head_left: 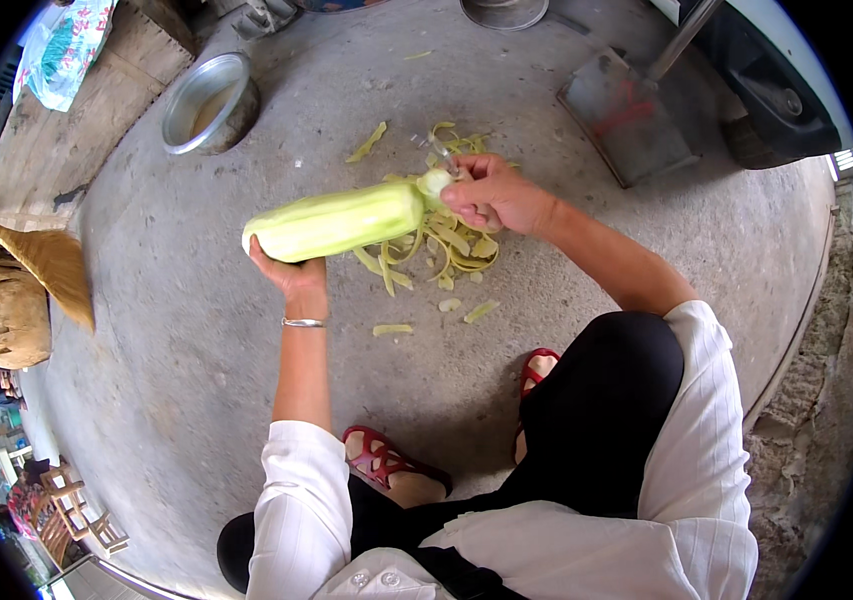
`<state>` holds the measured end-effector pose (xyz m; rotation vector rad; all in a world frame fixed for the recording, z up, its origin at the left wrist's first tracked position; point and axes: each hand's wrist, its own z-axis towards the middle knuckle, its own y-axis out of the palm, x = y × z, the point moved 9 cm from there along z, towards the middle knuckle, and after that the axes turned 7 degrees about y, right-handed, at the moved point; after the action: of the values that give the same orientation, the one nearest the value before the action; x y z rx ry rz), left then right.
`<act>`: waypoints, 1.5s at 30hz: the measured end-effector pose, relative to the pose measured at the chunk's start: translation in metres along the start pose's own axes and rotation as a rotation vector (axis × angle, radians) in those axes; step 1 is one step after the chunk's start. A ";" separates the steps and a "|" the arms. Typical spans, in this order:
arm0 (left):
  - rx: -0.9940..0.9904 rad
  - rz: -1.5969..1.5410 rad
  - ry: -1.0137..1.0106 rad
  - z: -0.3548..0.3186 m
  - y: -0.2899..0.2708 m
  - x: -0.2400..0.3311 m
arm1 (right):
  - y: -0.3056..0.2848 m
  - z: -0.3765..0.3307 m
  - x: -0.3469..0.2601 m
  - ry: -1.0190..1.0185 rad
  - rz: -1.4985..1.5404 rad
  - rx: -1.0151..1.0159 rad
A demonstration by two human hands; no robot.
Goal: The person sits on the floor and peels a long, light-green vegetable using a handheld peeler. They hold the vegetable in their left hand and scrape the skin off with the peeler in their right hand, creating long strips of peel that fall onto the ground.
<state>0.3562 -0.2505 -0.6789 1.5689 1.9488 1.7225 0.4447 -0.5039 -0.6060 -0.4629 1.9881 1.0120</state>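
A long pale green gourd (336,221) lies level in the air above the concrete floor. My left hand (289,270) grips its near end from below; a thin metal bangle (304,322) circles that wrist. My right hand (491,193) is closed on a small metal peeler (443,152) at the gourd's far tip. Under the gourd lies a heap of green peel strips (443,245), with loose strips (392,329) scattered nearer me.
A metal bowl (208,103) stands at the upper left beside a wooden board (76,130). A metal shovel (628,113) lies upper right near a dark vehicle wheel (776,95). A broom (46,262) lies left. My red sandals (386,463) are below.
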 end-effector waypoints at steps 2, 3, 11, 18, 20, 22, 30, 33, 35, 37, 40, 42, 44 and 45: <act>-0.047 -0.020 -0.015 0.003 0.001 0.000 | 0.009 0.001 -0.005 0.022 0.060 0.003; -0.065 -0.030 -0.014 0.004 0.000 -0.001 | 0.012 0.003 -0.005 0.034 0.090 0.004; 0.057 0.026 0.098 -0.002 0.001 0.004 | -0.029 0.012 0.011 0.037 0.104 0.189; 0.045 0.030 0.093 0.001 -0.004 -0.001 | -0.007 0.011 0.008 0.095 0.011 0.120; -0.004 0.007 0.081 0.004 -0.001 -0.002 | 0.006 0.008 0.001 0.064 -0.123 0.152; -0.111 -0.054 0.051 0.009 0.003 -0.003 | 0.015 0.007 -0.002 0.010 -0.204 0.163; -0.235 0.042 -0.045 -0.021 0.055 -0.017 | 0.033 -0.007 -0.025 -0.510 -0.758 0.226; -0.181 0.051 -0.043 -0.027 0.060 -0.018 | 0.045 -0.012 -0.032 -0.644 -0.824 0.228; -0.185 0.116 -0.117 -0.033 0.060 -0.029 | 0.050 -0.012 -0.031 -0.680 -0.867 0.233; -0.204 0.137 -0.168 -0.037 0.061 -0.037 | 0.055 -0.010 -0.026 -0.661 -0.938 0.219; -0.255 0.060 -0.225 -0.042 0.063 -0.048 | 0.042 -0.002 -0.015 -0.607 -0.713 0.153; -0.287 -0.043 -0.274 -0.044 0.065 -0.058 | 0.025 0.006 -0.002 -0.416 -0.503 0.192; -0.308 0.019 -0.181 -0.041 0.062 -0.054 | 0.013 0.006 0.006 -0.293 -0.520 0.253; -0.306 0.016 -0.151 -0.039 0.059 -0.051 | 0.012 0.004 0.012 -0.166 -0.428 0.229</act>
<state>0.3897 -0.3237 -0.6455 1.5540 1.5230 1.7507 0.4321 -0.4924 -0.6112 -0.6221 1.7301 0.5321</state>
